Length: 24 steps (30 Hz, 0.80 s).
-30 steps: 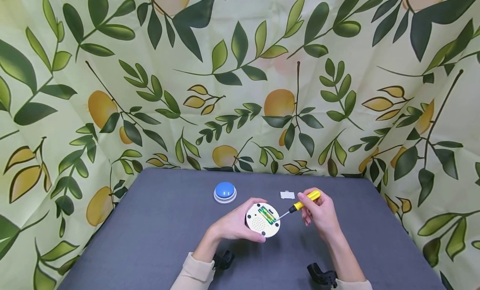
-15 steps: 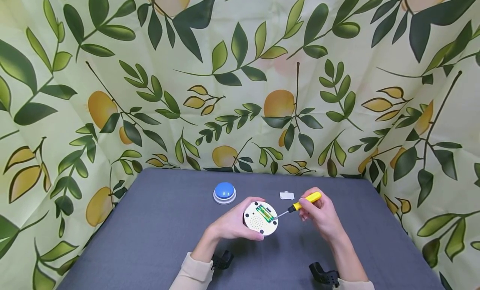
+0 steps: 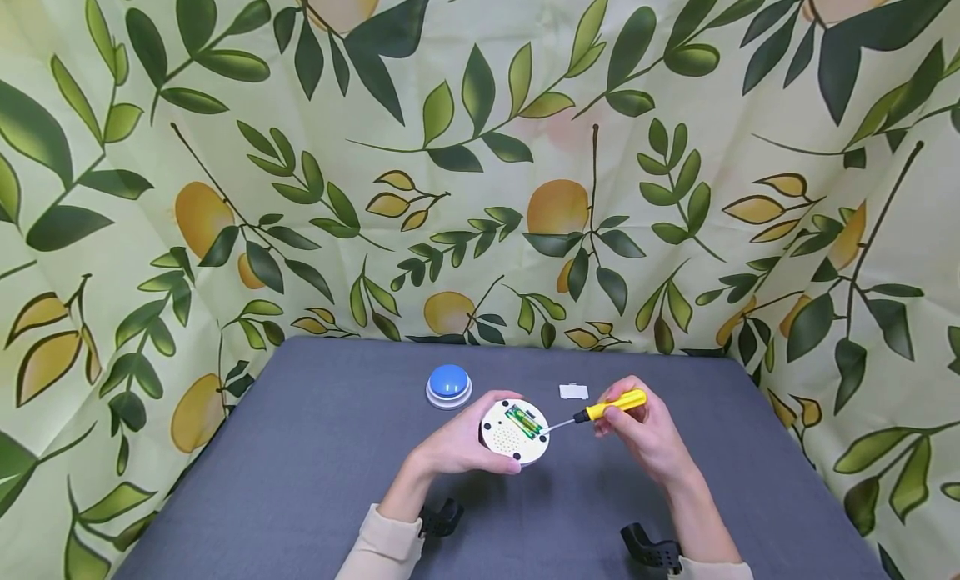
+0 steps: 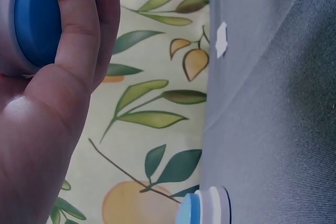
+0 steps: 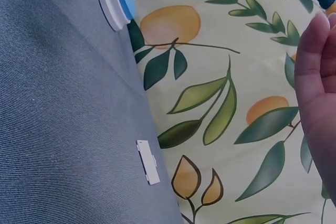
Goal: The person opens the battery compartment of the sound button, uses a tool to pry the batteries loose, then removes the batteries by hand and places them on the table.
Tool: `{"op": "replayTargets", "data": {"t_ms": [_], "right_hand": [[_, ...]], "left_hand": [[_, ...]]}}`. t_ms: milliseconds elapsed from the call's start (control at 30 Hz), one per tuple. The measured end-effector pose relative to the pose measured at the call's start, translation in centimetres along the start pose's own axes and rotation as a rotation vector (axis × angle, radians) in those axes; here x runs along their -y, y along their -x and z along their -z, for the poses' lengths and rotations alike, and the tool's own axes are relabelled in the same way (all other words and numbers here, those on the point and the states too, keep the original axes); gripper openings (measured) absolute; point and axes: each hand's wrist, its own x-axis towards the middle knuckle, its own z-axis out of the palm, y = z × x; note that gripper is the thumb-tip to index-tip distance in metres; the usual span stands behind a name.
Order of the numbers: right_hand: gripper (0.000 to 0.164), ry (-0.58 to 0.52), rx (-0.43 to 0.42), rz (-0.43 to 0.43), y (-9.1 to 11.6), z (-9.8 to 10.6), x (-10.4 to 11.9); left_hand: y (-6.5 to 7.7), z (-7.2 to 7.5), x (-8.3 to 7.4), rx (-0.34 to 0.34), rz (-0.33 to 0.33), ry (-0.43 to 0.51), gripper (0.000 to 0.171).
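My left hand (image 3: pixel 467 441) grips a round white push button (image 3: pixel 504 442) by its sides, its underside turned up towards the head camera. In the left wrist view the blue dome (image 4: pixel 39 17) of this button shows against the fingers. Green batteries (image 3: pixel 523 422) lie in the open battery compartment on the underside. My right hand (image 3: pixel 647 430) pinches the yellow handle of a screwdriver (image 3: pixel 611 405). The screwdriver's tip is at the compartment's right end; whether it touches a battery is too small to tell.
A second blue push button (image 3: pixel 449 385) stands dome up on the grey table (image 3: pixel 322 447), behind my left hand. A small white battery cover (image 3: pixel 573 392) lies on the table beyond the screwdriver. Leaf-patterned cloth (image 3: pixel 480 188) hangs round the table's back and sides.
The held button has shifted slightly left and up with my left hand. The screwdriver has tilted flatter, its tip following the button. The standing button and the cover have stayed put.
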Motion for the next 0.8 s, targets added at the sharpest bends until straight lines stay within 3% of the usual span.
{"op": "replayTargets", "data": {"t_ms": [433, 800], "right_hand": [[0.030, -0.070, -0.030, 0.016, -0.3, -0.5, -0.2], [0.031, -0.101, -0.050, -0.027, -0.6, -1.5, -0.1]], "left_hand": [[-0.1, 0.0, 0.0, 0.007, -0.010, 0.001, 0.087], [-0.1, -0.2, -0.2, 0.023, -0.008, 0.017, 0.085]]}}
